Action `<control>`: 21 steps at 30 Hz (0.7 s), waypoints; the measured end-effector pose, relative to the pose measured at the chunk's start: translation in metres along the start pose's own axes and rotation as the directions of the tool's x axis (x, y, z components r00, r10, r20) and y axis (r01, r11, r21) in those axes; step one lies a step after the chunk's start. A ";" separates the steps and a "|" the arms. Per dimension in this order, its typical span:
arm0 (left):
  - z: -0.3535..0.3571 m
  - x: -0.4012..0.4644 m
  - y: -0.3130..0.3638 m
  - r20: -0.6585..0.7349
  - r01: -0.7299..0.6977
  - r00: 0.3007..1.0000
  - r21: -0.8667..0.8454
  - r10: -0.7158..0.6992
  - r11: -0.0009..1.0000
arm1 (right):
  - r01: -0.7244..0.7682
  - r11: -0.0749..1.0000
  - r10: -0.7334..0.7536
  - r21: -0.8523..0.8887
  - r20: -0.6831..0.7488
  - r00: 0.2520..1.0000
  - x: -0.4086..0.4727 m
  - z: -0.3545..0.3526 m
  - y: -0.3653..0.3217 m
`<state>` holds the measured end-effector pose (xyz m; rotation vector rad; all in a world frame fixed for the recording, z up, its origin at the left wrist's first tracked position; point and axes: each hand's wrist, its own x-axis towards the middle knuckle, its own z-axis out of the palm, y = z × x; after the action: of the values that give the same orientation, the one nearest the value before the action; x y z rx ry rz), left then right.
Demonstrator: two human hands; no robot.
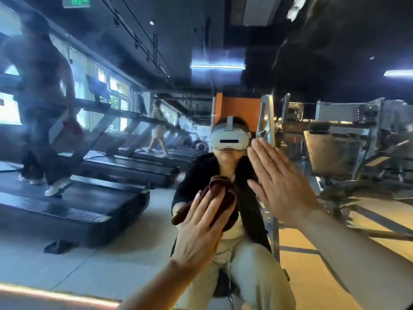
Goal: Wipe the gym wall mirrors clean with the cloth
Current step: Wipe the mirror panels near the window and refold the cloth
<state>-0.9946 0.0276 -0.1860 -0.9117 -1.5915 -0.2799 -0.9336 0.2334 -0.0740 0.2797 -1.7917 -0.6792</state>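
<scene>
Both bare forearms reach to the mirror (93, 231). Left hand (201, 229) presses the dark red cloth (221, 193) flat on the glass, fingers straight; right hand (279, 182) rests open-palmed just right, holding nothing. Wiping seems underway; next, sweep the cloth onward.

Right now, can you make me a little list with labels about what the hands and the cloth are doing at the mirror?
place: gym, facing a wall mirror
left hand: straight fingers press the cloth against the glass
cloth: dark red, bunched up under the left hand
right hand: flat and open on the mirror, holds nothing
seen in the mirror: treadmills, people walking on them, weight machines
wiping: under way
</scene>
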 end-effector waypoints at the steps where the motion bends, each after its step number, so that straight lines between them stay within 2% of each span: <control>1: -0.002 0.005 -0.005 0.010 0.013 1.000 0.001 -0.013 1.000 | -0.017 1.000 0.017 0.005 -0.016 1.000 -0.001 0.001 -0.003; 6: -0.027 0.120 -0.032 -0.125 0.232 0.965 -0.010 -0.231 0.973 | -0.045 0.999 0.046 0.019 -0.027 0.999 -0.002 0.009 -0.009; 8: -0.023 0.126 -0.026 -0.132 0.271 0.954 -0.018 -0.271 0.962 | -0.054 0.998 0.055 0.023 -0.014 0.998 -0.001 0.008 -0.009; 10: -0.014 0.087 -0.009 -0.088 0.207 0.975 0.010 -0.205 0.978 | -0.063 0.997 0.063 0.035 -0.009 0.998 -0.001 0.006 -0.009; 12: -0.011 0.034 0.005 0.022 0.092 0.995 0.036 -0.093 0.995 | -0.069 0.995 0.069 0.078 -0.005 0.998 -0.001 0.004 -0.011; 13: -0.013 0.015 0.004 0.068 0.036 0.997 0.046 -0.039 0.998 | -0.065 0.993 0.066 0.103 -0.008 0.998 0.000 0.002 -0.011; 15: -0.020 0.009 -0.019 0.073 -0.014 0.997 0.065 0.009 0.998 | -0.011 0.991 0.018 0.136 -0.050 0.999 0.004 -0.005 -0.005; 16: -0.024 0.020 -0.035 0.050 0.028 0.998 0.077 -0.032 0.997 | 0.038 0.990 -0.027 0.138 -0.084 0.996 0.008 -0.009 0.002; 18: -0.038 0.057 -0.074 -0.071 0.250 0.967 0.092 -0.244 0.964 | 0.090 0.989 -0.073 0.113 -0.147 0.986 0.025 -0.021 0.025; 20: -0.062 0.100 -0.118 -0.162 0.502 0.856 0.042 -0.490 0.864 | 0.018 0.996 -0.002 0.082 -0.191 0.982 0.050 -0.026 0.051; 21: -0.074 0.118 -0.138 -0.182 0.574 0.807 0.023 -0.561 0.818 | -0.039 0.997 0.051 0.065 -0.185 0.982 0.063 -0.026 0.063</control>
<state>-1.0317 -0.0642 -0.0170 -0.3121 -1.6741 -0.6946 -0.9211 0.2438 0.0169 0.3318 -1.6367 -0.5484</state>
